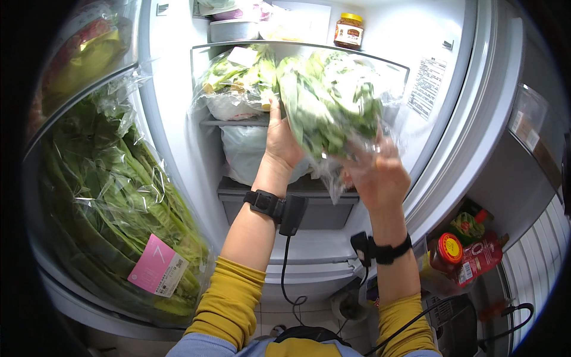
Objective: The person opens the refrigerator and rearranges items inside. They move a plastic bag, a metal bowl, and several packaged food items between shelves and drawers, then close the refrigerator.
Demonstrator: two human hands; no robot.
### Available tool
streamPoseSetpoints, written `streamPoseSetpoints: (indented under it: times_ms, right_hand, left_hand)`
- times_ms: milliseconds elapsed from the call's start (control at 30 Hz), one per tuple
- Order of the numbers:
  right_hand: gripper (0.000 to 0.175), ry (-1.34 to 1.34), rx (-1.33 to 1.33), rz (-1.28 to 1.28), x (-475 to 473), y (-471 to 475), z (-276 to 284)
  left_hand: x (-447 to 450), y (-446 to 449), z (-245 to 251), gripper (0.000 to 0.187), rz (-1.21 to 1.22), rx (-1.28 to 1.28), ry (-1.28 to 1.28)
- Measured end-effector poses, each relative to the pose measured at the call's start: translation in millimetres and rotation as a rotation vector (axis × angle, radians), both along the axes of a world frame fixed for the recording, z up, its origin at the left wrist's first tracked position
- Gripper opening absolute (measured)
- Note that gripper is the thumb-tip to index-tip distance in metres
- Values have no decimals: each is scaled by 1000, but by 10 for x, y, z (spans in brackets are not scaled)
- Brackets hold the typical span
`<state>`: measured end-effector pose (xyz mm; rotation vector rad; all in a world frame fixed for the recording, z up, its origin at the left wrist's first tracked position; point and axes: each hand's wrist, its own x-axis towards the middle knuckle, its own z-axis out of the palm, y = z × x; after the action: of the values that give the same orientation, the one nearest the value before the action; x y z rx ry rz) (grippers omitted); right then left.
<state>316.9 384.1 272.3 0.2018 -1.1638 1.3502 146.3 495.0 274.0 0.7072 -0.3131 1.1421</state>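
Observation:
A clear plastic bag of leafy green vegetables (330, 102) is held up before the upper part of an open refrigerator. My right hand (379, 174) grips the gathered lower end of the bag, slightly blurred. My left hand (283, 138) supports the bag's left side, its thumb pointing up and its other fingers hidden behind the bag. Just left of it, another clear bag of greens (241, 73) with a white label lies on top of a white plastic bag (234, 107). A large pale plastic bag (245, 154) sits on the shelf below, partly behind my left forearm.
A big bag of long green leaves (125, 201) fills the left door bin. A yellow-lidded jar (349, 31) and a lidded container (234, 31) stand on the upper shelf. A red-lidded jar (448, 250) is in the right door. Black cables (285, 267) hang by my wrists.

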Motion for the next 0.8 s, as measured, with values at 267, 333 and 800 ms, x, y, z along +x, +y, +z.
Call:
streamPoseSetpoints:
  times_ms: [267,333,800]
  right_hand:
    - [31,-251,64,-124,419,-720,-799]
    - [34,-478,107,-170,559,-908,-875]
    - [86,-735,-368,-511,589,-1838,-1212]
  left_hand:
    - [118,-257,-200,56,27,-52,101]
    - [93,-391,-354,50,7,-74,146]
    - [-7,-1630,-1465,69,145,5,586]
